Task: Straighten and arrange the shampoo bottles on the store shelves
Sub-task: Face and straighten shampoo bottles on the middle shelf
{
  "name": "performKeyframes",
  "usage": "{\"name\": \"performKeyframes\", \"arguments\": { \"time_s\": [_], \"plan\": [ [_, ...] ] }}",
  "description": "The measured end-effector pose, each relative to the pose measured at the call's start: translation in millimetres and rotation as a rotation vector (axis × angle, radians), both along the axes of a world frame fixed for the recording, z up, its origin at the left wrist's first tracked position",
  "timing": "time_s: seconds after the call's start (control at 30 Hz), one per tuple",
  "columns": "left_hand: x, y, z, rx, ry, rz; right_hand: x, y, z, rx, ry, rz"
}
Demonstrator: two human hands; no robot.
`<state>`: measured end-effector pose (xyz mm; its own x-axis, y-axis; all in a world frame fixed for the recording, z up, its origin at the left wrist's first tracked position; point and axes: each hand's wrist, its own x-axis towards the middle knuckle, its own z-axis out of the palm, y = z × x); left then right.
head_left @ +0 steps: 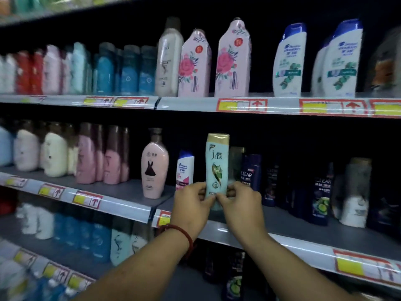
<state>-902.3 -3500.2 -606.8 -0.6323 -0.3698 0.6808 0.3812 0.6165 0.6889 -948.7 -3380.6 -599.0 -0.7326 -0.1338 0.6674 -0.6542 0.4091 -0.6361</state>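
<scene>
– Progress on the shelves?
– Partway, I'd judge. The tall pale-green plastic bottle with a gold cap (pixel 217 166) is upright, label forward, over the grey middle shelf (pixel 303 231). The dark blue bottles (pixel 249 172) right of it look crowded and uneven.
– And the fingers?
– Left hand (pixel 192 205) and right hand (pixel 240 205) both pinch its base, with curled fingers (pixel 200 187) on either side. They hide whether it rests on the shelf.

At centre frame a tall bottle (pixel 217 166) is upright at the front of the middle shelf (pixel 303 227), a shorter bottle (pixel 184 168) just left behind it, a row of bottles (pixel 251 172) to its right.
</scene>
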Motion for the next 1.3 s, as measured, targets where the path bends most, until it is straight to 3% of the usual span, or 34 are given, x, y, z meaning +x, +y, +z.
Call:
{"name": "performKeyframes", "arguments": {
  "time_s": [0.23,0.37,0.6,1.3],
  "plan": [
    [-72.4,-34.2,-22.0,-0.055,-0.122,0.041,-60.3,-38.4,-13.9,0.157,-0.046,-0.152],
    [-92.0,-44.5,-39.8,-0.122,-0.147,0.105,-76.1,-48.2,-24.0,0.145,-0.062,-0.142],
    [-92.4,-45.4,-38.0,-0.126,-0.195,0.190,-77.5,-51.8,-21.4,0.108,-0.115,-0.135],
    [-83.0,-41.5,-35.6,-0.135,-0.186,0.176,-75.8,-54.9,-25.2,0.174,-0.131,-0.162]
  ]
}}
